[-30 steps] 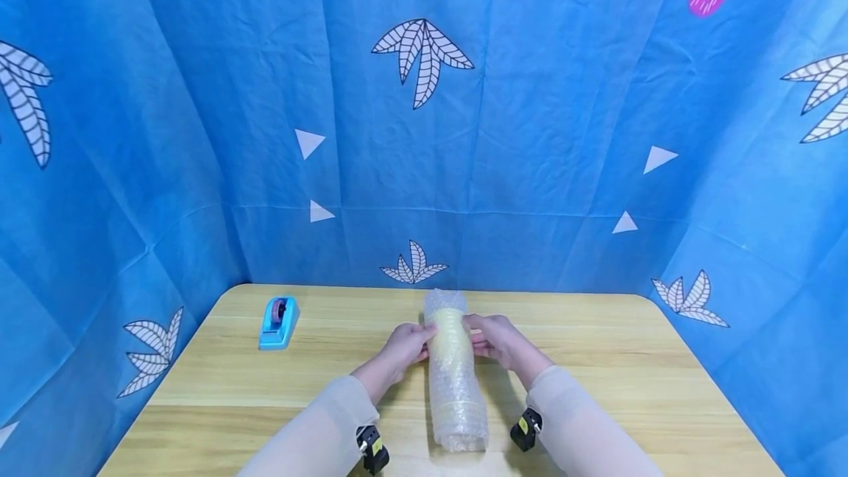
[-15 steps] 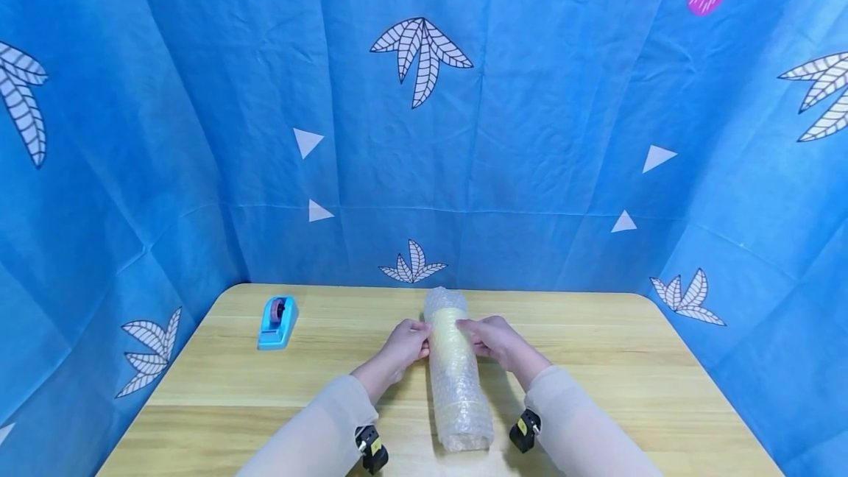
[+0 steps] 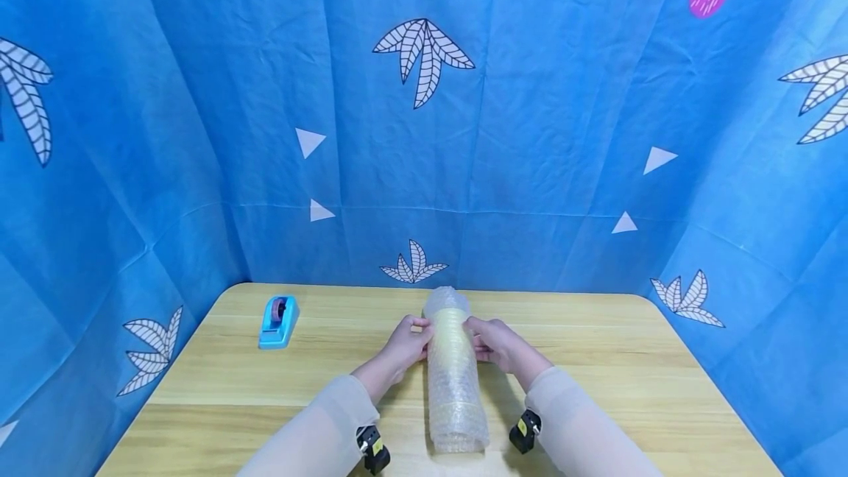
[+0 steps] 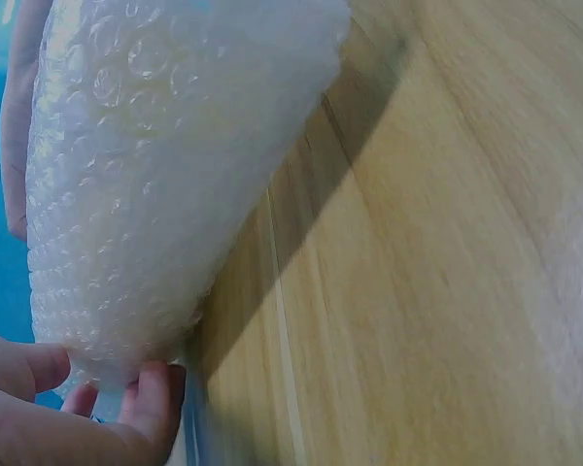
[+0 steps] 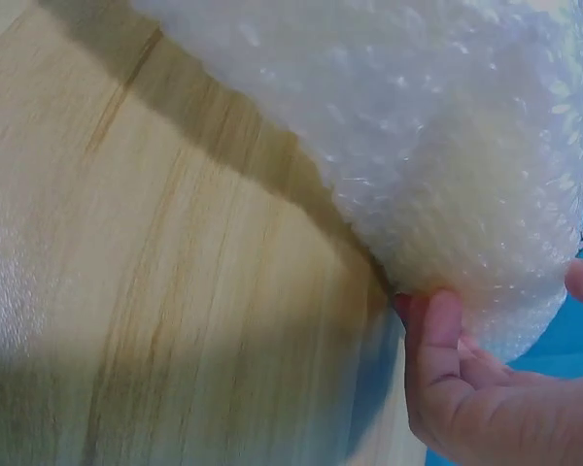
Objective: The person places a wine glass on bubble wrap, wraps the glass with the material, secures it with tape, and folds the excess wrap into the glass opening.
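Observation:
A long roll of bubble wrap (image 3: 456, 381) lies lengthwise on the wooden table, pale yellow showing through its layers; what is inside cannot be made out. My left hand (image 3: 403, 344) holds its left side near the far end, thumb uppermost. Across from it, my right hand (image 3: 501, 344) holds the right side, fingers curled low against the wrap. In the left wrist view, fingertips (image 4: 152, 388) touch the underside of the bubble wrap (image 4: 155, 194). The right wrist view has curled fingertips (image 5: 441, 316) at the bottom edge of the wrap, with the thumb on its other side.
A blue tape dispenser (image 3: 278, 322) with a roll of tape stands at the back left of the wooden table (image 3: 596, 359). Behind and on both sides hangs a blue patterned curtain (image 3: 530, 131), close to the table's far edge.
The near end of the roll swung slightly right, then back left. My right thumb moved onto the top of the wrap and returned to its side. The tape dispenser stays put.

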The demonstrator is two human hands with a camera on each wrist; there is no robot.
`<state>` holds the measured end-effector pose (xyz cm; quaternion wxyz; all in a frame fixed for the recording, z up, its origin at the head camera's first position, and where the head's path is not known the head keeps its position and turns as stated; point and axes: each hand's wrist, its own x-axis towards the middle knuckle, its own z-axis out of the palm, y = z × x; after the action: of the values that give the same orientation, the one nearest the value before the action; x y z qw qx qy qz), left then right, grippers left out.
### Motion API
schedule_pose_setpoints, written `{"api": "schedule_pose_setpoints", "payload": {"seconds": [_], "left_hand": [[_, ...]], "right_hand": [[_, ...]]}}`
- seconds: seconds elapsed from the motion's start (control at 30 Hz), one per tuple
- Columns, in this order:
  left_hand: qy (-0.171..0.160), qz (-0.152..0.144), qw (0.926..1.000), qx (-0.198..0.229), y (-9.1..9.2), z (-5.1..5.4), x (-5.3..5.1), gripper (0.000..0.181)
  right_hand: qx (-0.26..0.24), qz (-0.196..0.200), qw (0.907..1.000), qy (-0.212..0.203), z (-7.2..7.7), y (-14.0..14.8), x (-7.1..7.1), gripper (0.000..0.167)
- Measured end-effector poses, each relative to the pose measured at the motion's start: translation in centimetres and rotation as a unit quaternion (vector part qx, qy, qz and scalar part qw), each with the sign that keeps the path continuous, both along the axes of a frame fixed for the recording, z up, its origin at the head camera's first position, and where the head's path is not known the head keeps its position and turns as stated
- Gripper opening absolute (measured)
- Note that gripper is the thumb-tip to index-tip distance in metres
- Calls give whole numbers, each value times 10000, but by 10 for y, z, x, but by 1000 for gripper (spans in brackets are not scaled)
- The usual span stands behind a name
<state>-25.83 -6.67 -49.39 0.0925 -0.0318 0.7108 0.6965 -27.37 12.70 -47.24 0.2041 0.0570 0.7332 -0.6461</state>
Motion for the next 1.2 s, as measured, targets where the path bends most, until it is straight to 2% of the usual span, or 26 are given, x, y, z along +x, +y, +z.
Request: {"api": "schedule_pose_setpoints", "payload": {"seconds": [0.2, 0.7, 0.87, 1.03, 1.2], "left_hand": [[-24, -94, 9994, 332, 1, 0, 2, 30], [-41, -55, 9995, 298, 0, 3, 3, 34], [-5, -57, 9995, 322, 0, 6, 4, 33], [54, -49, 9996, 284, 1, 8, 7, 34], [96, -31, 9997, 234, 2, 7, 5, 34]], "right_hand": [[-132, 87, 9998, -79, -2, 2, -1, 18], [17, -43, 9999, -122, 0, 1, 1, 18], [38, -166, 9997, -156, 2, 2, 2, 8], [56, -242, 9996, -153, 2, 2, 1, 23], [113, -270, 9995, -126, 3, 3, 1, 24]]}}
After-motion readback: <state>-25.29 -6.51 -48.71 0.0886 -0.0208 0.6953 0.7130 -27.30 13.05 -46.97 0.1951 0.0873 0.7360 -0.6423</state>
